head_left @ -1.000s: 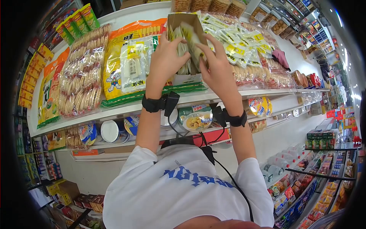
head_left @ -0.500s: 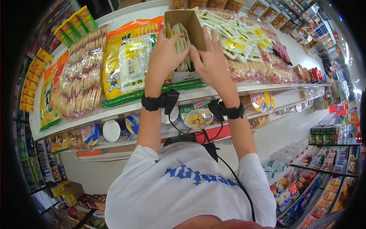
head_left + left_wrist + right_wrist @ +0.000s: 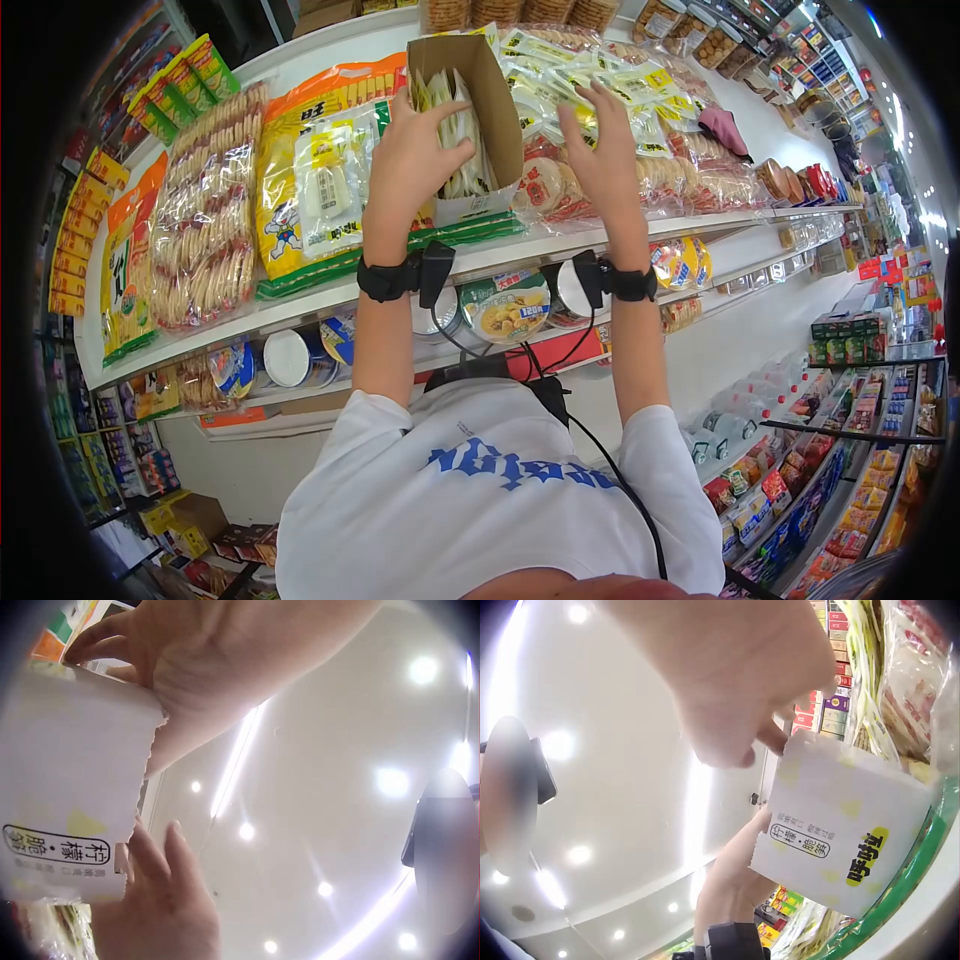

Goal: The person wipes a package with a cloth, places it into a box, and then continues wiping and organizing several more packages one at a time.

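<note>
An open-topped cardboard box (image 3: 497, 110) stands on the shelf, with thin pale packets (image 3: 462, 135) upright in its left part; its right part shows bare inner wall. My left hand (image 3: 412, 155) lies at the box's left side, fingers over the edge and thumb across the packets. My right hand (image 3: 607, 160) is raised to the right of the box, fingers spread and holding nothing, above a loose pile of yellow-and-clear packets (image 3: 650, 100). The box's white printed front (image 3: 840, 825) shows in the right wrist view, and its white side (image 3: 75, 765) in the left wrist view.
Bagged round crackers (image 3: 210, 200) and an orange-yellow bag (image 3: 275, 180) with a clear packet (image 3: 328, 185) on it lie to the left. A pink cloth item (image 3: 725, 130) is at the right. Bowl-shaped tubs (image 3: 505, 305) sit on the lower shelf; jars (image 3: 690, 30) stand behind.
My right hand has come out of the box and moved right, its fingers spreading. The packets it touched now stand with the others. The left hand stays at the box's left side.
</note>
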### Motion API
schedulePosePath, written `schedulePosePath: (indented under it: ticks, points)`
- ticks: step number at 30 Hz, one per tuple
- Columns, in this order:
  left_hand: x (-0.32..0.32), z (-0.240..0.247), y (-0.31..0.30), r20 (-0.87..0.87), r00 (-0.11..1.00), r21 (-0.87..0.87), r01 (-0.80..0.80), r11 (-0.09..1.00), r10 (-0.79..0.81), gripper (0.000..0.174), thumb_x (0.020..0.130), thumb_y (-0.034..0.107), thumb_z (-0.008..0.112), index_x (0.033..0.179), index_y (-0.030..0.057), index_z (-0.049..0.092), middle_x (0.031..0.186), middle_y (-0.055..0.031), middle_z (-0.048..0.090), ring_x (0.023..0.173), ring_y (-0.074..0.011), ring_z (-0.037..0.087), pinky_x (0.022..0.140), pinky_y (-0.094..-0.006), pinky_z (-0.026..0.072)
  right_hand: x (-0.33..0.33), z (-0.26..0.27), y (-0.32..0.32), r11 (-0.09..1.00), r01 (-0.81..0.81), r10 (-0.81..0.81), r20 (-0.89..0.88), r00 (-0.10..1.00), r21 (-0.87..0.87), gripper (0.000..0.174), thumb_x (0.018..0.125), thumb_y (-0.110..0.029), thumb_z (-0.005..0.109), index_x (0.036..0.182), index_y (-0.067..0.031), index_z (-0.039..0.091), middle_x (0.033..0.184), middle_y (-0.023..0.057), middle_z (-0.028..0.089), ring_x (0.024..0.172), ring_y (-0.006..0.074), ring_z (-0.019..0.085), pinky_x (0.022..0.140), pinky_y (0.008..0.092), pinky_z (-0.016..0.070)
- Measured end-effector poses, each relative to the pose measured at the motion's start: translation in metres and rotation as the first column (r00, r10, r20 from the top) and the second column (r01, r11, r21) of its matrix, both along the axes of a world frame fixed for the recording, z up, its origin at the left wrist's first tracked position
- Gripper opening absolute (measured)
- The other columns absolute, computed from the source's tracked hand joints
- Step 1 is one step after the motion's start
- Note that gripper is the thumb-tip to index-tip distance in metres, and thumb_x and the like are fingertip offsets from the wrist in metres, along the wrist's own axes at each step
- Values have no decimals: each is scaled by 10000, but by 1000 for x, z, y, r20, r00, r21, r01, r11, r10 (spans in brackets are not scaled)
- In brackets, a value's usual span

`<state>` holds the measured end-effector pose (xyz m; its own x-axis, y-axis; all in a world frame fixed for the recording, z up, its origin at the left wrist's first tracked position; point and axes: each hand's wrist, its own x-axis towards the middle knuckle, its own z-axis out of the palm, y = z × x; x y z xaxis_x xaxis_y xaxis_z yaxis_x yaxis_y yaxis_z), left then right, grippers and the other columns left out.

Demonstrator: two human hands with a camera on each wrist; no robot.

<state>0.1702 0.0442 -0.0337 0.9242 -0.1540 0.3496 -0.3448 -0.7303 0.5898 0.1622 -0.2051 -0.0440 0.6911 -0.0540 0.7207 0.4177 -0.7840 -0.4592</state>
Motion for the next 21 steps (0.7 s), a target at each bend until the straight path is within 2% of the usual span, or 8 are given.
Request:
schedulePosePath:
  ticks: [3, 6, 9, 12, 15, 18, 20, 21]
  points:
    - [0, -2, -1, 12, 1000, -22, 1, 1000, -1, 480, 777, 318, 730, 1253, 261, 709, 1488, -274, 422, 1251, -432, 578, 1046, -447, 487, -9, -20, -9, 967, 61, -91, -111, 990, -246, 447, 918, -285, 715, 1329, -120, 652, 1320, 203, 592, 1232, 386, 550, 1130, 589, 332]
    - [-1, -3, 0, 19, 1000, -40, 4, 999, -4, 464, 782, 335, 724, 1239, 259, 712, 1491, -278, 417, 1250, -436, 578, 1045, -453, 487, -16, -25, -9, 933, 130, -164, -75, 984, -335, 467, 882, -278, 745, 1325, -151, 665, 1252, 161, 604, 1205, 349, 559, 1156, 633, 270]
    - [-1, 0, 0, 13, 1000, -23, -9, 1000, 10, 467, 780, 333, 725, 1240, 254, 711, 1485, -276, 423, 1249, -440, 577, 1043, -454, 488, -18, -20, -9, 927, 170, -223, -129, 966, -334, 404, 853, -254, 763, 1241, -151, 719, 1197, 125, 603, 1204, 317, 555, 1182, 611, 255]
    - [-1, -2, 0, 37, 999, -18, -13, 1000, 14, 465, 776, 330, 727, 1234, 249, 712, 1482, -270, 429, 1234, -440, 587, 1034, -456, 495, -15, -25, -12, 939, 135, -178, -108, 978, -317, 305, 838, -221, 768, 1133, -141, 764, 1243, 133, 603, 1236, 322, 542, 1173, 614, 259]
    - [4, -11, 2, 103, 995, -27, 10, 1000, -7, 455, 770, 343, 740, 1213, 241, 723, 1432, -281, 454, 1177, -436, 626, 969, -479, 534, -24, -24, -20, 940, 137, -175, -99, 980, -312, 205, 841, -180, 757, 1039, -129, 777, 1293, 135, 596, 1275, 340, 523, 1175, 605, 260]
    - [2, -7, 0, 79, 997, -28, -9, 1000, 11, 455, 768, 349, 741, 1209, 241, 722, 1433, -277, 457, 1193, -435, 616, 977, -483, 529, -38, -6, -34, 855, 327, -314, 99, 944, -403, 139, 843, -121, 733, 979, -125, 766, 1325, 139, 593, 1299, 341, 516, 1204, 547, 232]
    - [-1, -6, -1, 69, 997, -29, -15, 999, 17, 456, 764, 350, 744, 1206, 240, 722, 1441, -275, 453, 1192, -437, 616, 980, -483, 528, -47, 16, -32, 910, 367, -301, 301, 905, -194, 75, 880, -104, 709, 934, -139, 748, 1287, 102, 603, 1303, 279, 526, 1162, 483, 318]
    - [-1, -5, -2, 66, 998, -29, -18, 999, 20, 457, 762, 350, 745, 1205, 239, 722, 1445, -275, 452, 1191, -438, 615, 981, -484, 527, -48, 22, -32, 946, 317, -281, 326, 903, -62, 65, 900, -93, 689, 919, -131, 738, 1266, 92, 612, 1283, 254, 538, 1127, 444, 355]
